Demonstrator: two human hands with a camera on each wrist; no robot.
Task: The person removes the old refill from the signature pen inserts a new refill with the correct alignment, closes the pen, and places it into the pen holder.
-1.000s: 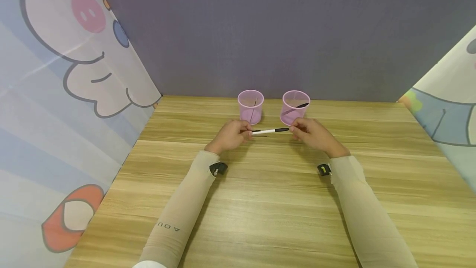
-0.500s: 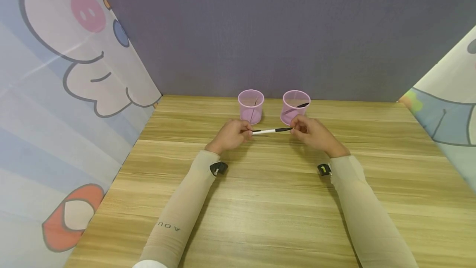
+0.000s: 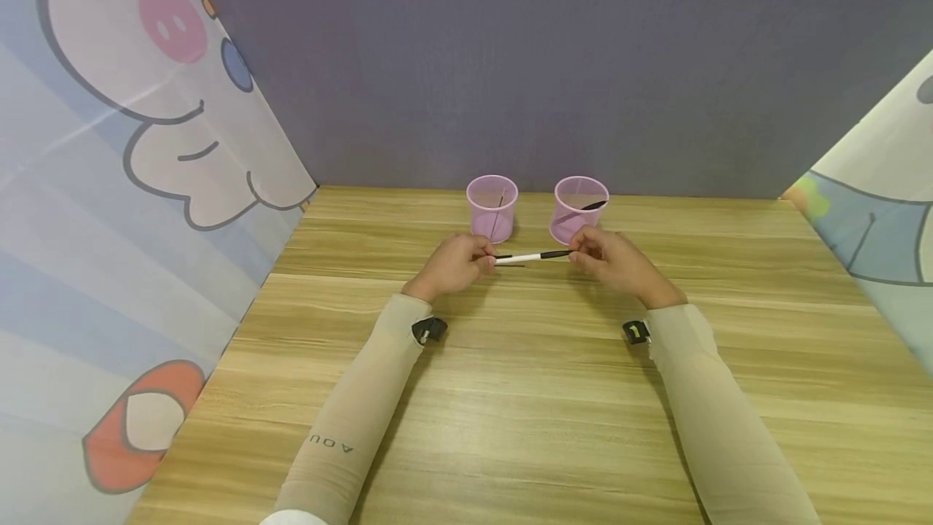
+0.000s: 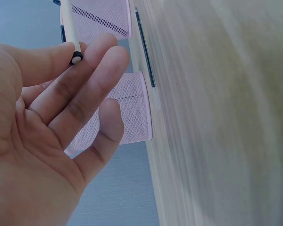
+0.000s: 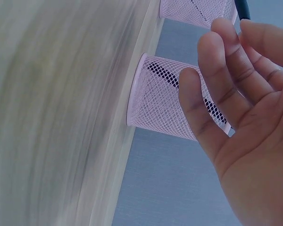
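Observation:
A pen [image 3: 521, 258] with a white barrel and a black front part is held level between both hands above the table. My left hand [image 3: 453, 266] pinches its rear end between thumb and index finger, with the other fingers loosely extended in the left wrist view. At the black end, my right hand [image 3: 612, 262] pinches the tip with thumb and index finger. Beneath the pen lies a thin dark pen refill [image 4: 145, 49] on the table. Behind the hands stand a left pink mesh cup [image 3: 479, 221] and a right pink mesh cup [image 3: 564, 227].
Inside the left cup leans a thin stick [image 3: 500, 205] like a refill. A dark slender piece [image 3: 594, 207] rests slanted in the right cup. Both cups stand near the grey back wall [image 3: 510, 63] on the wooden table [image 3: 525, 411]. Printed cloth [image 3: 168, 241] borders the left side.
My right index finger and thumb have shifted slightly at the black tip, showing a little more of it. The left hand, the pen and the cups have hardly moved.

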